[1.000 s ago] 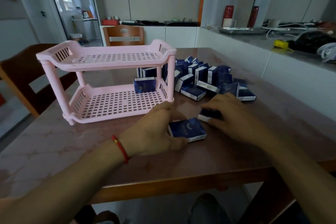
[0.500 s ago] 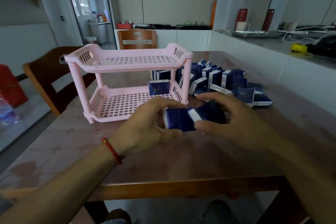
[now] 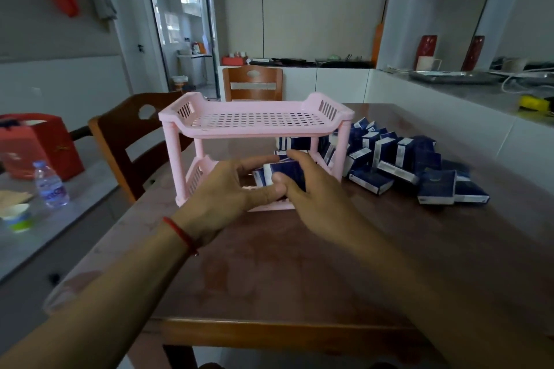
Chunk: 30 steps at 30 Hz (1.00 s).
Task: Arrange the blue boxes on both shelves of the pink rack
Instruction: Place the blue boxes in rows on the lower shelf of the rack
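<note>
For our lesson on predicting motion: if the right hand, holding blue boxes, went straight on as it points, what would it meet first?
Probably the blue box at the lower shelf's back, past the right hand; depth is unclear.

Top shelf [image 3: 254, 120] clear; box pile [image 3: 398, 159] rt.

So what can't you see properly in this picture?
- Lower shelf of the pink rack, head view: the left hand and right hand cover most of it.
- Held blue boxes: fingers hide how many.
- Pile of blue boxes: print too small.
- Water bottle: label blurred.
</note>
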Each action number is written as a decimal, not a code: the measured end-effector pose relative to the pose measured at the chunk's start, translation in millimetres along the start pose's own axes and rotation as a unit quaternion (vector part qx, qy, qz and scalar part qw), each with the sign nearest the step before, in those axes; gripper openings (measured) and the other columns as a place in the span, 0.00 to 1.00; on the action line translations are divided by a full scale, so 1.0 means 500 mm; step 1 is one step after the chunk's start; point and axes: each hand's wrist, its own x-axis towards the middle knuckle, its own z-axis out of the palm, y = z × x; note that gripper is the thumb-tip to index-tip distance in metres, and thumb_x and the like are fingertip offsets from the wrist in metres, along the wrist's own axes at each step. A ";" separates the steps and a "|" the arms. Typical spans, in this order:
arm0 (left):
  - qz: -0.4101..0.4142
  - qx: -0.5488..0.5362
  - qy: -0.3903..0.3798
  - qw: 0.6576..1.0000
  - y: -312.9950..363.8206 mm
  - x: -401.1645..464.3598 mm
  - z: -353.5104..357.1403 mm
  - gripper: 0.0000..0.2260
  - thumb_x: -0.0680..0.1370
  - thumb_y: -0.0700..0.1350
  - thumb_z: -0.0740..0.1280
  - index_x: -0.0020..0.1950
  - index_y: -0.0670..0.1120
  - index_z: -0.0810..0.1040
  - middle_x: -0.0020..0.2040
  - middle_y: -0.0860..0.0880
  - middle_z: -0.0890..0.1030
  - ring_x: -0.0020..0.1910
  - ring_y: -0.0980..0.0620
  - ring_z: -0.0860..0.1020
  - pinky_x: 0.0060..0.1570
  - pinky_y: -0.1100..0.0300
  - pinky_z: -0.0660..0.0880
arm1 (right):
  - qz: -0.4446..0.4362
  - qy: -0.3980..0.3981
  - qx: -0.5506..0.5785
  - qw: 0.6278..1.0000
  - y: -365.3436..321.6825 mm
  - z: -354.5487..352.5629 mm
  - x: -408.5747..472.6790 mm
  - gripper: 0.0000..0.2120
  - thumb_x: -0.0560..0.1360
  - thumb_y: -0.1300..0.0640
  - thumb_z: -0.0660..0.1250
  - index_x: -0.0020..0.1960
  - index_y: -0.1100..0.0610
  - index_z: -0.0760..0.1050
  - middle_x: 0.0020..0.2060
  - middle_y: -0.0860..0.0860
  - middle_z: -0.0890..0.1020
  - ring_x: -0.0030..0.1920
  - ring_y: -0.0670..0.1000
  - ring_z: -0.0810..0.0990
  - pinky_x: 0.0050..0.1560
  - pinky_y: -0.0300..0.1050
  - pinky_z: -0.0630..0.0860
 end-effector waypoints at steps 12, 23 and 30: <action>-0.087 0.223 0.105 0.965 -0.022 0.115 -0.034 0.28 0.72 0.32 0.72 0.71 0.45 0.73 0.66 0.51 0.76 0.64 0.51 0.75 0.61 0.54 0.76 | -0.008 -0.018 -0.114 0.993 0.017 0.005 0.075 0.24 0.80 0.61 0.61 0.75 0.55 0.63 0.59 0.54 0.78 0.55 0.52 0.78 0.50 0.40 0.70; -0.110 0.269 0.106 0.951 -0.073 0.186 -0.044 0.19 0.72 0.33 0.73 0.62 0.44 0.80 0.60 0.44 0.81 0.61 0.45 0.79 0.63 0.49 0.78 | 0.050 -0.046 -0.277 0.959 0.042 0.020 0.117 0.18 0.76 0.64 0.68 0.63 0.62 0.68 0.61 0.59 0.70 0.56 0.58 0.74 0.53 0.48 0.71; -0.089 0.219 0.040 0.971 -0.084 0.165 -0.022 0.20 0.72 0.30 0.71 0.62 0.44 0.80 0.55 0.47 0.83 0.53 0.49 0.81 0.46 0.62 0.79 | 0.069 -0.013 -0.247 0.966 0.046 0.027 0.117 0.19 0.76 0.64 0.67 0.65 0.63 0.66 0.61 0.61 0.71 0.57 0.60 0.75 0.52 0.49 0.72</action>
